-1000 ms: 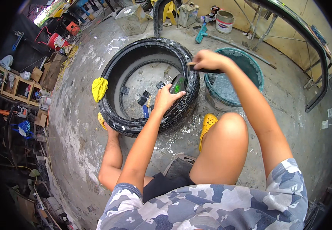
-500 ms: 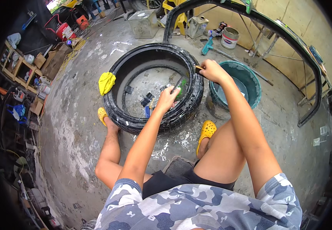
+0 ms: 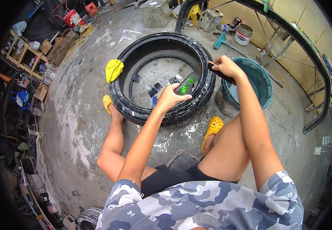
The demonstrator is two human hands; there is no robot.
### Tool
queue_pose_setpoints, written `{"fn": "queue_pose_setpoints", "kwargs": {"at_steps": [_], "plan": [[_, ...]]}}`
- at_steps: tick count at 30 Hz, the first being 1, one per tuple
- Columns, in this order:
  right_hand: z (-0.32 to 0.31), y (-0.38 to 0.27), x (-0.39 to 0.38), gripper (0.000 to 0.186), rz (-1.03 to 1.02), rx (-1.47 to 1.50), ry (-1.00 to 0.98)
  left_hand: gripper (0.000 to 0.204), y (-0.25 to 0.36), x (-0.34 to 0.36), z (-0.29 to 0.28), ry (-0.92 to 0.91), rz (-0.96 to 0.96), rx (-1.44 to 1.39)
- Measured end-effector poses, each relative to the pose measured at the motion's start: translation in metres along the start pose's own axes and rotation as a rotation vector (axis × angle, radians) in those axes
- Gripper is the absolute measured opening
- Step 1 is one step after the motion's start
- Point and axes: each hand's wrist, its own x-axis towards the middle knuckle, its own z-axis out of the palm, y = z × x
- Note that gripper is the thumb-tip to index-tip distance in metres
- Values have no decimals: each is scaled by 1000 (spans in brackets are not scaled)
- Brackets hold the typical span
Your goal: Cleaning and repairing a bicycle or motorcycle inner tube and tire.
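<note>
Hands sit much as before: left hand [image 3: 168,97] pinches a dark patch with green marks [image 3: 185,85] on the tyre [image 3: 196,101] wall at 3 o'clock, right hand [image 3: 224,66] wraps a dark tool [image 3: 216,70]. Teal tub [image 3: 264,82] crowds the tyre's 3 o'clock edge; bare floor [image 3: 77,126] opens toward 8.

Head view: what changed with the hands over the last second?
Little: the left hand keeps the dark bottle with green marks at the tyre wall, and the right hand still grips its dark tool. Yellow cloth unmoved on the rim.

left hand [image 3: 170,97] presses a dark patch [image 3: 185,84] inside the tyre [image 3: 135,111]; right hand [image 3: 225,67] grips a black tool [image 3: 216,70].
</note>
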Motion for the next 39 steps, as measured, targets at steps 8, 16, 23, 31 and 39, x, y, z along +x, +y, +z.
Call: {"fn": "queue_pose_setpoints", "kwargs": {"at_steps": [8, 16, 23, 31, 39], "plan": [[1, -9, 11, 29, -18, -13, -3, 47, -10, -6, -8, 45, 39, -44], [12, -15, 19, 29, -50, -48, -35, 39, -12, -11, -12, 149, 45, -93], [20, -19, 24, 29, -64, -79, -27, 31, -13, -14, -12, 245, 24, -100], [22, -29, 21, 29, -67, -79, -40, 31, -17, -13, -16, 338, -9, -186], [15, -15, 30, 30, -85, -39, -39, 25, -26, -14, -14, 190, 151, -247]]}}
